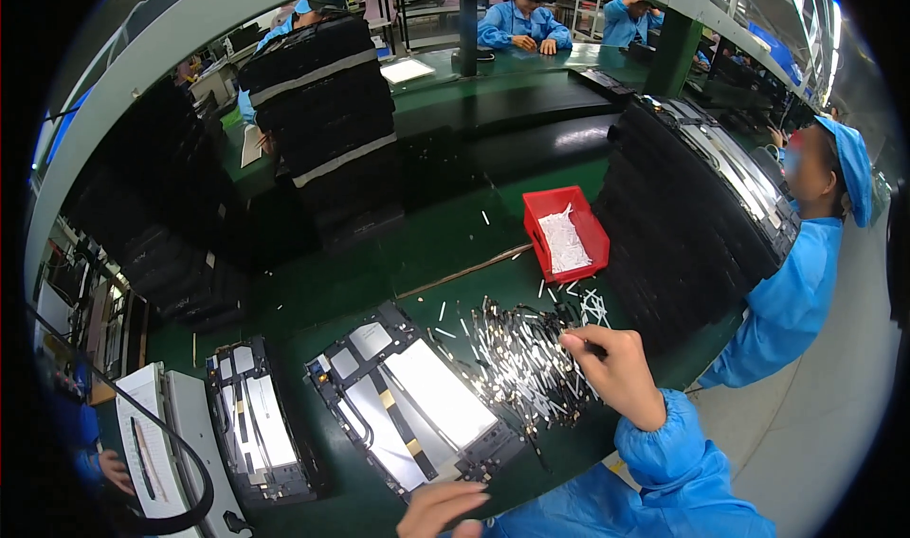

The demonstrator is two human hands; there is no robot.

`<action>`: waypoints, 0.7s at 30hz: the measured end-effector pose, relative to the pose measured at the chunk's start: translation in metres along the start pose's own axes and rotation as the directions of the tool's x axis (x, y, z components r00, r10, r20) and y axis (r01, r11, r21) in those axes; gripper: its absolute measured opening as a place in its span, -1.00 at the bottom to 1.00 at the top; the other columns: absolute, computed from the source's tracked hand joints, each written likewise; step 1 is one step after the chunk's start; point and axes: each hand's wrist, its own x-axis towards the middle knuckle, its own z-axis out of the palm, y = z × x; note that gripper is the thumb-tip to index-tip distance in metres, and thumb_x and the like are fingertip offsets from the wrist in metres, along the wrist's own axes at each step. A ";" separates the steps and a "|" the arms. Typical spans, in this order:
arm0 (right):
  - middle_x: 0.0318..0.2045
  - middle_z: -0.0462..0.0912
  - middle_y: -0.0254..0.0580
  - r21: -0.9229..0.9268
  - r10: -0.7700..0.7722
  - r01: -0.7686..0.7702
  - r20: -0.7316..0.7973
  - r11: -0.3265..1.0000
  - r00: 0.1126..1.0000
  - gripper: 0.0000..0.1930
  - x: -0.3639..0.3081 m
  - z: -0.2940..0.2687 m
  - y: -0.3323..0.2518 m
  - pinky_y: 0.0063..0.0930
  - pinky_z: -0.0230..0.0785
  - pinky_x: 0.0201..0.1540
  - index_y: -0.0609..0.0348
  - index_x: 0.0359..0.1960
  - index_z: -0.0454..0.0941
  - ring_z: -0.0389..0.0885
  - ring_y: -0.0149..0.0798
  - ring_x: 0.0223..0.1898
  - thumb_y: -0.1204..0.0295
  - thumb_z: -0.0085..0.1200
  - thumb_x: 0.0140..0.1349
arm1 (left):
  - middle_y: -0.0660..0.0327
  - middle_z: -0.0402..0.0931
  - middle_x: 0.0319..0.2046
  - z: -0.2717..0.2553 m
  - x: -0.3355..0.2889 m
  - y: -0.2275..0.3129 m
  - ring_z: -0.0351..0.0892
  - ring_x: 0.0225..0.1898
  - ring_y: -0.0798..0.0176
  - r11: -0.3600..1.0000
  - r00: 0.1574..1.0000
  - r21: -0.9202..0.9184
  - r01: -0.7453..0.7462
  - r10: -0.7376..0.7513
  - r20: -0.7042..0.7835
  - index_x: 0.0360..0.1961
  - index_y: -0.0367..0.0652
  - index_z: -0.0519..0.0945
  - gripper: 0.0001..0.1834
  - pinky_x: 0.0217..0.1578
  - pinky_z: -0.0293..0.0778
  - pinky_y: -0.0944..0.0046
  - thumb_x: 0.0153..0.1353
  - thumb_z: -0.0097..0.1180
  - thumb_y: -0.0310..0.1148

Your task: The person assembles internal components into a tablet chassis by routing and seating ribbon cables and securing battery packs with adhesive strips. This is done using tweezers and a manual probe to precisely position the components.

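My right hand (616, 372) is over the right side of a heap of thin cables (526, 363), black and white with small metallic ends. Its thumb and fingers are pinched together, with something small and dark at the fingertips that I cannot make out. My left hand (441, 511) shows only in part at the lower edge, its fingers stretched out and apart, with nothing seen in them. Just beyond it lies a black tray or frame (403, 396) holding silver panels and dark strips. The cable heap touches or nearly touches the frame's right side.
A red bin (592, 254) of white strips stands behind the heap. Tall black tray stacks rise at the right (687, 220) and back left (327, 126). Another panelled frame (256, 419) and papers (147, 443) lie left. A co-worker in blue (806, 263) is close on the right.
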 end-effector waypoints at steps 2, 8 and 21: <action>-0.61 0.55 0.09 -0.244 -0.018 0.045 0.111 0.969 0.994 -0.86 0.003 0.004 0.013 -0.35 0.38 -0.49 0.24 -0.36 0.62 0.56 -0.01 -0.57 0.48 0.12 0.04 | -0.02 0.52 -0.21 0.005 0.004 0.004 0.49 -0.16 0.06 0.998 0.996 0.043 -0.041 0.037 0.081 -0.27 -0.36 0.56 -0.80 -0.12 0.39 0.21 0.17 0.05 -0.42; -0.60 0.56 0.08 -0.453 0.043 0.059 0.211 0.889 0.976 -0.88 -0.002 0.002 0.021 -0.29 0.40 -0.46 0.21 -0.40 0.62 0.56 0.04 -0.53 0.48 0.11 0.03 | 0.08 0.52 -0.56 0.019 0.000 -0.012 0.50 -0.49 0.14 0.972 0.978 -0.155 -0.175 0.153 -0.143 -0.42 -0.34 0.56 -0.81 -0.40 0.42 0.22 0.20 0.04 -0.39; -0.52 0.63 -0.05 0.663 -0.395 0.178 0.192 0.727 0.899 -0.95 -0.066 0.015 -0.081 -0.46 0.46 -0.47 0.33 -0.46 0.56 0.64 -0.15 -0.52 0.60 0.15 0.05 | 0.07 0.52 -0.61 0.025 -0.004 0.001 0.51 -0.58 0.11 0.997 0.994 -0.055 -0.056 0.050 -0.097 -0.50 -0.36 0.58 -0.76 -0.52 0.40 0.24 0.11 0.17 -0.33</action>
